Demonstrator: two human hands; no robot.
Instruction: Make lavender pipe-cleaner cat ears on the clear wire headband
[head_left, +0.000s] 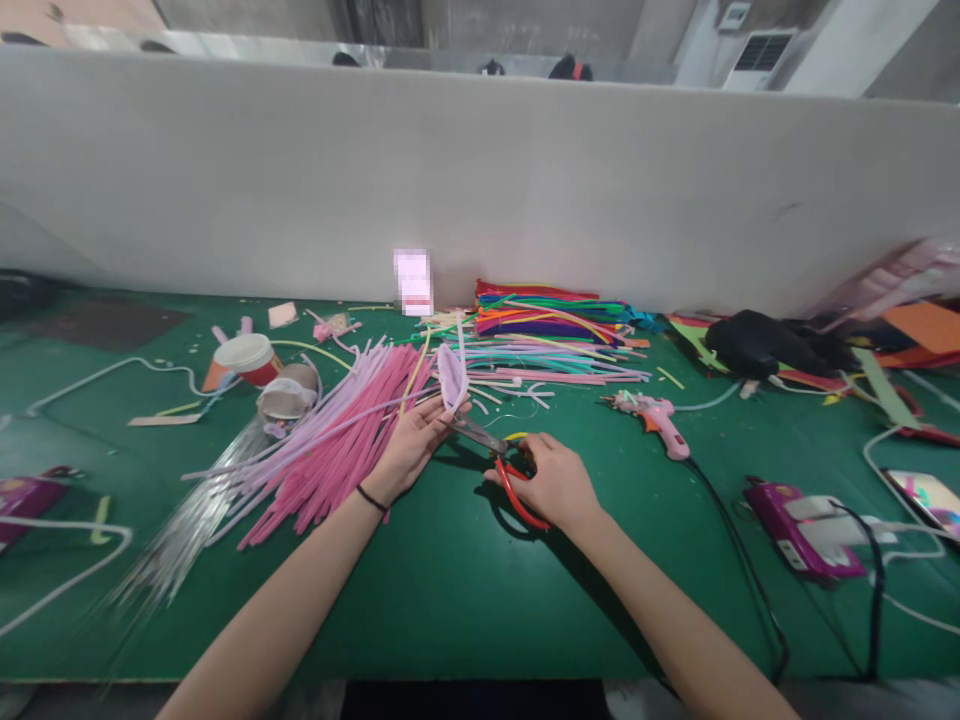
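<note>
Pinched in the fingers of my left hand is a lilac pipe cleaner piece, bent into a narrow petal-like shape with a straight end sticking up. My right hand grips a pair of scissors by their red handles. The blades point left and reach the base of the lilac piece, beside my left fingertips. Whether they touch it I cannot tell. Under and left of my left wrist lies a spread bundle of pink pipe cleaners, with lilac pipe cleaners alongside.
Multicoloured pipe cleaners are stacked at the back, near a phone. A pink glue gun with a black cord lies to the right, near a purple power strip. Cups and clear thin strands lie left.
</note>
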